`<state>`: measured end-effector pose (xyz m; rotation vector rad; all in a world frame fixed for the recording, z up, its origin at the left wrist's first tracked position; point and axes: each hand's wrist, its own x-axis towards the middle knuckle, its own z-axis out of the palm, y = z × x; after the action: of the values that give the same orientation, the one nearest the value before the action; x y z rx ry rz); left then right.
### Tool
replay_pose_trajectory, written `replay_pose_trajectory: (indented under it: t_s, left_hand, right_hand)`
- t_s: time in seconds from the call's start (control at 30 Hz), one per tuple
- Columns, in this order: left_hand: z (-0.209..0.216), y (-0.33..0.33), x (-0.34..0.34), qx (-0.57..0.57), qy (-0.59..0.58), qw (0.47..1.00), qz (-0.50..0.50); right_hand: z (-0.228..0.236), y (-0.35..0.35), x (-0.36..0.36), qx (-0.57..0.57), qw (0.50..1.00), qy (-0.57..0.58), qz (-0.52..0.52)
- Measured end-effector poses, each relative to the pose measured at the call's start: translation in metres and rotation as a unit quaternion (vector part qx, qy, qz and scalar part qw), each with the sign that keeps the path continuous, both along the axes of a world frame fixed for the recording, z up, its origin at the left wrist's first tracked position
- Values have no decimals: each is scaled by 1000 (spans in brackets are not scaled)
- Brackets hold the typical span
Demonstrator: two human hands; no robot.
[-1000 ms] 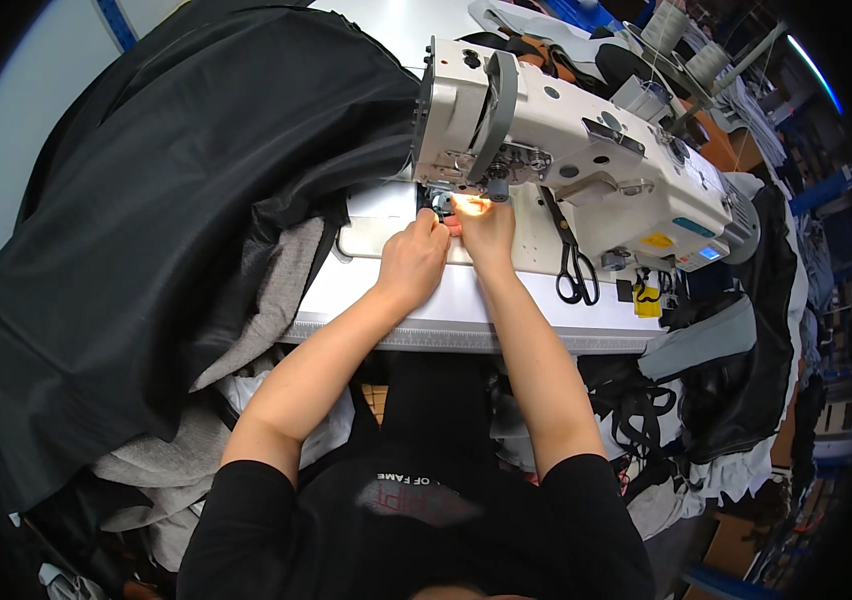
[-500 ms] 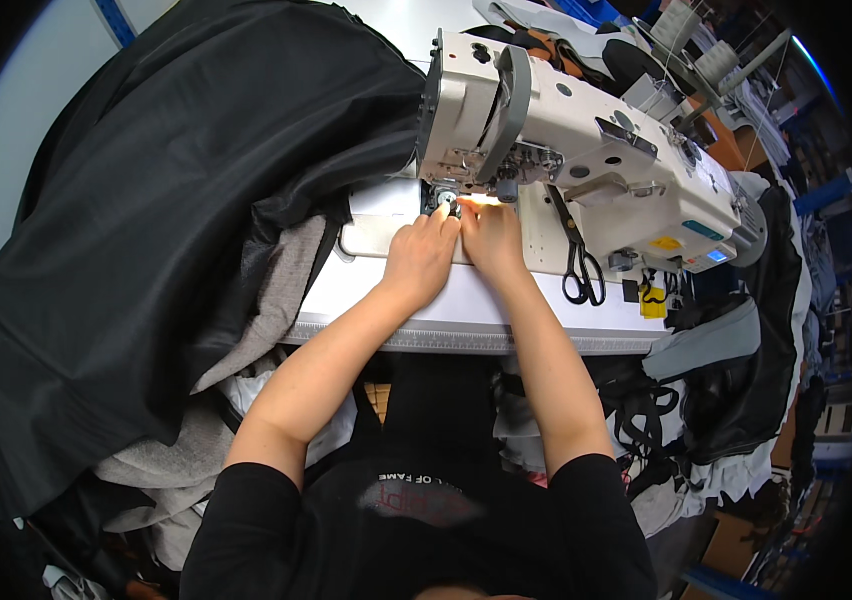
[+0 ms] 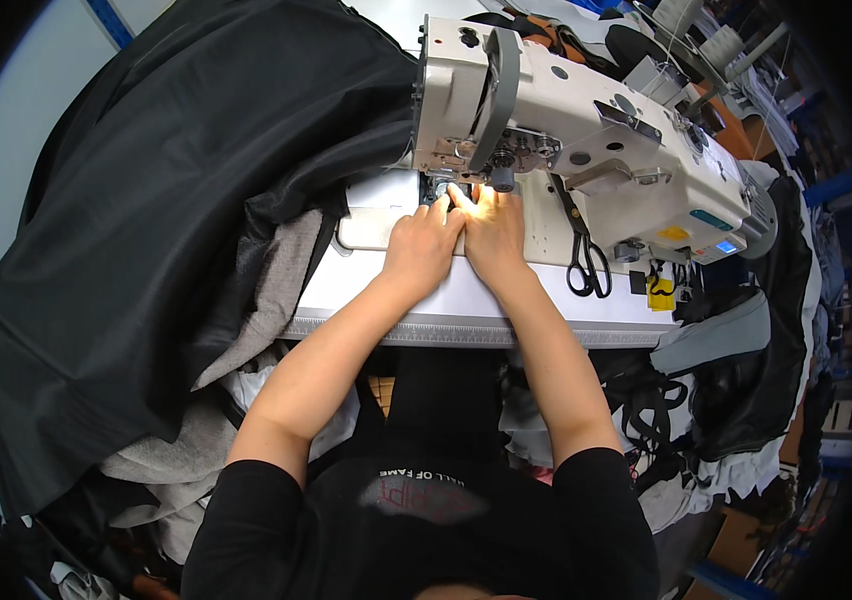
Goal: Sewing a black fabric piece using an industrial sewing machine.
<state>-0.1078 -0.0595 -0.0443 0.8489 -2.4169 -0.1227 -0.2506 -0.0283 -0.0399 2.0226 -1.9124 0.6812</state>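
Observation:
Both my hands work close together at the front of a white sewing machine [image 3: 586, 120], just below its needle area. My left hand [image 3: 421, 248] has its fingers bent, their tips beside an opening with a round metal part [image 3: 442, 188]. From the right, my right hand [image 3: 494, 235] meets it under the bright machine lamp, its index finger reaching left over that part. The fingertips are bunched together, and anything small between them is hidden. Black-handled scissors [image 3: 586, 262] lie on the machine bed to the right of my right hand.
A large black sheet of material [image 3: 176, 200] covers the left side, with grey fabric [image 3: 286, 280] beneath its edge. A ruler strip [image 3: 456, 331] runs along the table's front edge. Thread cones [image 3: 721, 48] stand at the back right. Black and grey pieces [image 3: 716, 335] hang at the right.
My right index finger has stretched left over the metal part, while my left fingertips have drawn back slightly. The whole view has shifted a little.

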Motion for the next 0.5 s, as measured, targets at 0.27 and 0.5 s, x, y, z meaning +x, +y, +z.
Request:
replay_pose_trajectory:
  t_s: [0.27,0.5]
  left_hand:
    - [-1,-1,1,13,53,999,0]
    - [8,0,-2,68,82,994,2]
  right_hand:
    - [-7,5,3,-81,991,-91,54]
    - [-11,-1,-3,-136,986,-94,31]
